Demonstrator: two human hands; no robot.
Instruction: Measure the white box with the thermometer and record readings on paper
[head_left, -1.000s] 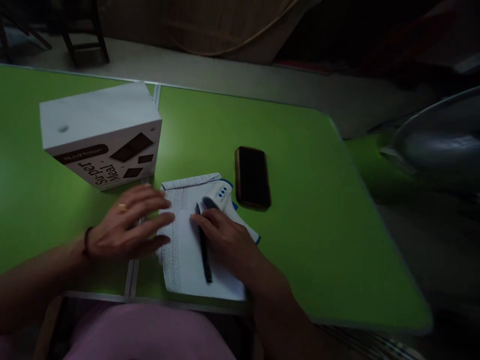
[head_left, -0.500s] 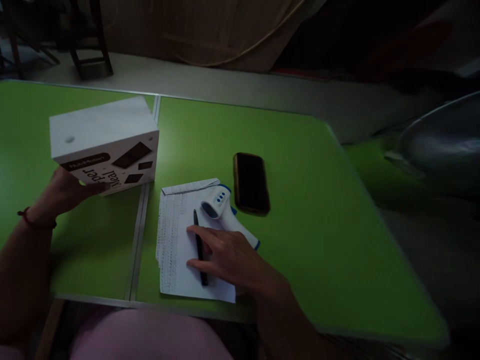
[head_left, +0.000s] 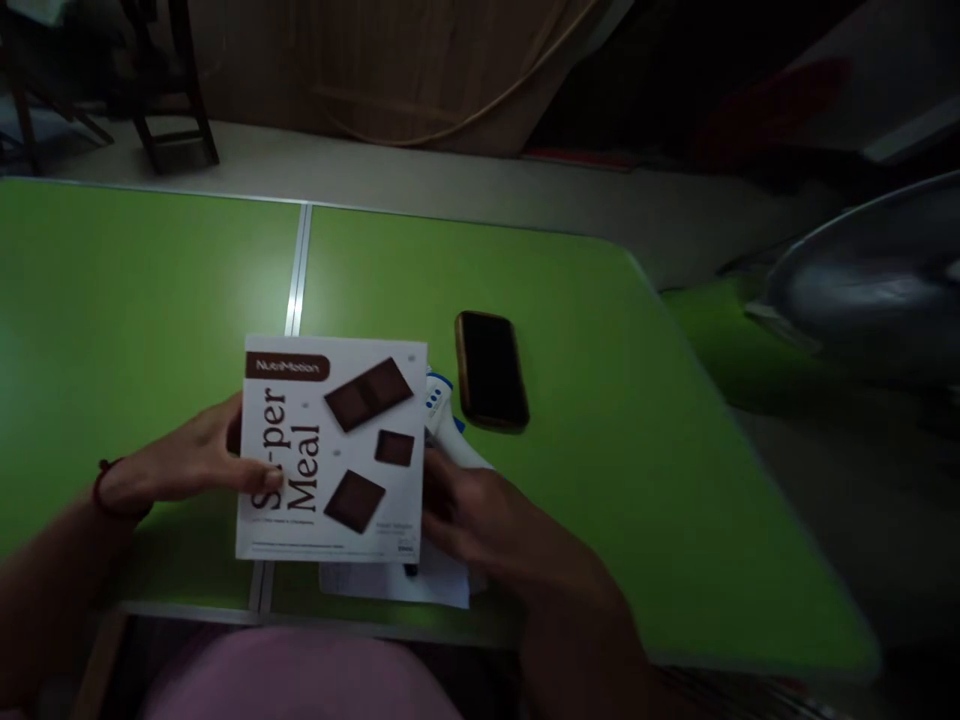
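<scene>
A white NutriMotion "Super Meal" box (head_left: pixel 300 547) is held up before me, its front with brown bar pictures facing me. My left hand (head_left: pixel 199 455) grips its left side, thumb on the front and the other fingers behind. My right hand (head_left: pixel 487 510) is at the box's right edge; its fingertips are hidden behind the box, so its hold cannot be made out. Under the box lie handwritten paper sheets (head_left: pixel 446 585), largely covered. One end of a black pen (head_left: pixel 410 569) peeks out below. A white and blue infrared thermometer (head_left: pixel 450 435) shows beside my right hand.
A dark phone in a brownish case (head_left: pixel 492 370) lies right of the thermometer on the green table (head_left: pixel 600 420). A metal seam (head_left: pixel 298 270) crosses the tabletop. Beyond stand a dark wooden chair (head_left: pixel 176 100) and, at right, a large shiny grey object (head_left: pixel 877 275).
My left hand has brought the box rightward and nearer, turning its printed front to me. It now covers most of the papers, the pen and my right fingertips. The thermometer and phone stay put.
</scene>
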